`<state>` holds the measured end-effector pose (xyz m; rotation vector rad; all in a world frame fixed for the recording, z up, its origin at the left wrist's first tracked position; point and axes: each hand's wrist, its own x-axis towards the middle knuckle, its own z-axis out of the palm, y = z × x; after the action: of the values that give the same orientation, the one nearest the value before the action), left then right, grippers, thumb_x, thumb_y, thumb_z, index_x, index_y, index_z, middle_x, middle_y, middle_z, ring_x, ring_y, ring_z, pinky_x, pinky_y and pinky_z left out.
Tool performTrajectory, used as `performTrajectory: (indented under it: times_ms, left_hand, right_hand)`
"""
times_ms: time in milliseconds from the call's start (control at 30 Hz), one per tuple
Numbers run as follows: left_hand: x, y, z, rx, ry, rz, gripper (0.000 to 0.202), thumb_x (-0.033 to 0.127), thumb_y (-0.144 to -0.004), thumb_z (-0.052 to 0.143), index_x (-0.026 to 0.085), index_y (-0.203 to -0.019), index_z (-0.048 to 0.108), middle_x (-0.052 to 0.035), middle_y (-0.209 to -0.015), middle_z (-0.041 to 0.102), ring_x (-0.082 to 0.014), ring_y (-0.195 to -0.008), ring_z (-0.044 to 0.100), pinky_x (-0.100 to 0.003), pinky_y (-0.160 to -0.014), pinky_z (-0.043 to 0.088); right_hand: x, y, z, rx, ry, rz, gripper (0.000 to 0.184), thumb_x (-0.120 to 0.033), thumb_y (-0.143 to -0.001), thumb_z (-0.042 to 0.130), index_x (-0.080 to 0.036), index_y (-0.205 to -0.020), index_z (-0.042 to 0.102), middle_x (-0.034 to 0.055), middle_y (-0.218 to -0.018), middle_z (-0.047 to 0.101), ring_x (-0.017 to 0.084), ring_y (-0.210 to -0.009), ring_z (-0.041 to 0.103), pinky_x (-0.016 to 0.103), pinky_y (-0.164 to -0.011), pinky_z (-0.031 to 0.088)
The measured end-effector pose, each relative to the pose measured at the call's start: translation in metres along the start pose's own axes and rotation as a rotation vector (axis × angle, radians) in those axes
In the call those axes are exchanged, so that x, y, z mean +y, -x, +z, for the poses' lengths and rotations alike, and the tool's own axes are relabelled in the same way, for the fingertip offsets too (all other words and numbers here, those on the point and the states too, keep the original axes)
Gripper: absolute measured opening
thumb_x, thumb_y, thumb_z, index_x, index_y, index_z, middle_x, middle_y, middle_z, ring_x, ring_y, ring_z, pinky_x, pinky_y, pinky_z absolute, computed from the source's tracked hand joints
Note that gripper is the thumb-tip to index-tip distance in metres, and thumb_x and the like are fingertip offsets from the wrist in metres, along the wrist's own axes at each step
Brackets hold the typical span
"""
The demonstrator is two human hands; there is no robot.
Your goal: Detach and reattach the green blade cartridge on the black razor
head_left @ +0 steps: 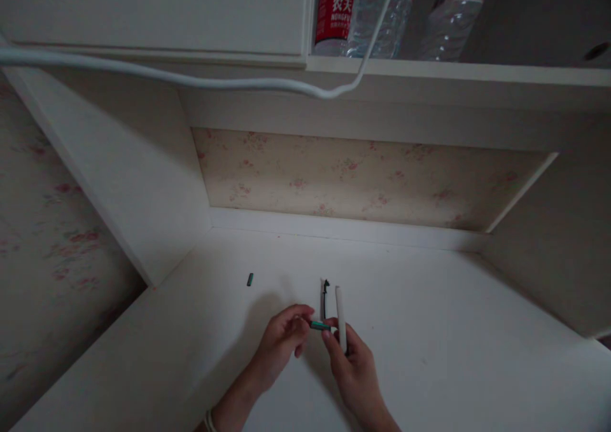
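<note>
Both of my hands meet above the white desktop, at a small dark green stick-like piece [319, 325]. My left hand [285, 336] has its fingertips pinched at the left end of this piece. At its other end, the thumb and forefinger of my right hand [352, 362] press on it. My right hand also grips a slim white pen-like tube [340, 317], which points away from me. Just beyond the fingers lies a thin black part [325, 295] with a wider tip. A short dark green strip [250, 280] rests farther left on the desktop.
The white desktop [429, 330] ends at a low back ledge [334, 225] and side panels. Overhead, a shelf [458, 70] holds several plastic bottles [377, 18]. A thick white cable [214, 83] hangs across the upper left, in front of the cabinet.
</note>
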<state>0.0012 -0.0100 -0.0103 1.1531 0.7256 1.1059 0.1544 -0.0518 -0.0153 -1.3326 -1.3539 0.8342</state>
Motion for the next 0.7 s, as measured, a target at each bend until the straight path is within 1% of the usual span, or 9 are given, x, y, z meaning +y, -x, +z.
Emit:
performTrajectory:
  times_ms: [67, 133, 200, 300, 367, 467, 533, 633, 700]
  left_hand:
    - [-0.002, 0.001, 0.0, -0.024, 0.168, -0.09, 0.037, 0.045, -0.082, 0.062, 0.016, -0.106, 0.063, -0.0059, -0.088, 0.06, -0.0075, -0.054, 0.048, -0.021, -0.046, 0.034]
    - [-0.003, 0.003, 0.0, -0.069, 0.286, -0.165, 0.035, 0.041, -0.084, 0.061, 0.015, -0.107, 0.062, -0.011, -0.099, 0.063, -0.0118, -0.065, 0.056, -0.022, -0.05, 0.038]
    - [-0.003, 0.003, 0.001, -0.124, 0.379, -0.219, 0.033, 0.037, -0.085, 0.061, 0.015, -0.109, 0.062, -0.0143, -0.106, 0.064, -0.0162, -0.077, 0.06, -0.023, -0.054, 0.04]
    - [-0.003, 0.004, 0.002, -0.175, 0.489, -0.26, 0.031, 0.033, -0.085, 0.062, 0.016, -0.111, 0.062, -0.0156, -0.114, 0.064, -0.0188, -0.089, 0.061, -0.024, -0.062, 0.042]
    - [-0.003, 0.003, 0.001, -0.191, 0.523, -0.282, 0.032, 0.033, -0.084, 0.063, 0.017, -0.111, 0.062, -0.0154, -0.115, 0.064, -0.0189, -0.09, 0.061, -0.025, -0.064, 0.043]
    - [-0.005, 0.002, 0.0, -0.191, 0.53, -0.306, 0.033, 0.035, -0.084, 0.064, 0.017, -0.112, 0.062, -0.015, -0.114, 0.064, -0.018, -0.087, 0.062, -0.025, -0.065, 0.042]
    - [-0.005, 0.002, 0.0, -0.184, 0.538, -0.312, 0.033, 0.034, -0.083, 0.066, 0.016, -0.111, 0.062, -0.0145, -0.113, 0.065, -0.0176, -0.086, 0.063, -0.026, -0.066, 0.042]
    - [-0.005, 0.001, 0.002, -0.156, 0.588, -0.302, 0.027, 0.031, -0.079, 0.07, 0.018, -0.102, 0.063, -0.0109, -0.105, 0.067, -0.0161, -0.081, 0.063, -0.026, -0.067, 0.042]
    - [-0.003, 0.0, 0.002, -0.125, 0.63, -0.284, 0.025, 0.031, -0.077, 0.072, 0.019, -0.096, 0.062, -0.0073, -0.096, 0.068, -0.0128, -0.073, 0.061, -0.025, -0.066, 0.041]
  right_hand:
    - [-0.001, 0.001, 0.0, -0.002, -0.04, 0.013, 0.033, -0.046, -0.087, 0.054, -0.016, -0.097, 0.065, -0.0004, -0.062, 0.057, 0.014, -0.054, 0.048, 0.022, -0.051, 0.039]
    - [-0.003, 0.001, 0.001, -0.026, -0.09, 0.017, 0.03, -0.044, -0.088, 0.055, -0.017, -0.095, 0.066, 0.001, -0.065, 0.06, 0.017, -0.062, 0.055, 0.023, -0.058, 0.044]
    - [-0.007, 0.001, 0.002, -0.059, -0.14, 0.003, 0.028, -0.043, -0.088, 0.055, -0.018, -0.094, 0.067, 0.0033, -0.073, 0.066, 0.019, -0.072, 0.061, 0.025, -0.066, 0.047]
    - [-0.01, 0.0, 0.002, -0.095, -0.177, -0.011, 0.027, -0.042, -0.088, 0.054, -0.019, -0.096, 0.068, 0.007, -0.089, 0.07, 0.021, -0.082, 0.063, 0.027, -0.074, 0.049]
    - [-0.011, 0.0, 0.003, -0.106, -0.179, -0.011, 0.029, -0.042, -0.089, 0.054, -0.019, -0.099, 0.068, 0.0081, -0.092, 0.07, 0.022, -0.083, 0.064, 0.029, -0.075, 0.05]
    - [-0.01, 0.001, 0.004, -0.088, -0.16, -0.015, 0.029, -0.043, -0.088, 0.055, -0.019, -0.095, 0.068, 0.0065, -0.083, 0.069, 0.021, -0.075, 0.062, 0.028, -0.069, 0.05]
    - [-0.009, 0.002, 0.004, -0.077, -0.144, 0.0, 0.03, -0.044, -0.087, 0.056, -0.019, -0.093, 0.069, 0.0042, -0.075, 0.066, 0.017, -0.064, 0.058, 0.025, -0.059, 0.048]
    - [-0.006, 0.003, 0.004, -0.067, -0.143, 0.052, 0.034, -0.047, -0.085, 0.057, -0.018, -0.099, 0.067, -0.0004, -0.061, 0.056, 0.012, -0.048, 0.046, 0.021, -0.044, 0.038]
    - [-0.002, 0.005, 0.004, -0.053, -0.178, 0.083, 0.041, -0.05, -0.085, 0.057, -0.017, -0.109, 0.063, -0.0043, -0.053, 0.047, 0.01, -0.043, 0.038, 0.02, -0.039, 0.03]
